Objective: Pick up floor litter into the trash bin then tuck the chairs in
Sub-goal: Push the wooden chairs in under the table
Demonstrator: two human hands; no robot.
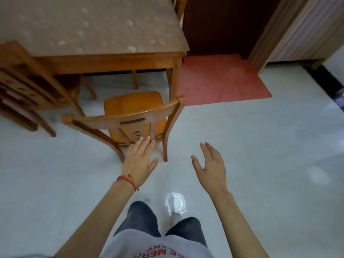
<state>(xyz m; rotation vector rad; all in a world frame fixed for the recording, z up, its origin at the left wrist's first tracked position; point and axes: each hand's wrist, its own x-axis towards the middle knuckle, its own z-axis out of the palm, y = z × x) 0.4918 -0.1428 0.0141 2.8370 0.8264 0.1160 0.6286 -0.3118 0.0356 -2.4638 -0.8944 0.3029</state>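
On the pale floor before the worktop, a wooden chair stands pulled out; the left hand (fingers spread) reaches toward its back, the right hand hovers beside, spread, holding nothing.

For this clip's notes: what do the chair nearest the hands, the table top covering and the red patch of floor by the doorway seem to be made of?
Chair: looks like solid wood with an orange-brown glossy varnish; the seat shines.
Table covering: probably a cloth or vinyl sheet, brownish with pale printed marks; blur leaves it open.
Red patch: seems a thin mat, matte red, lying flat on the pale glossy floor, likely tile.
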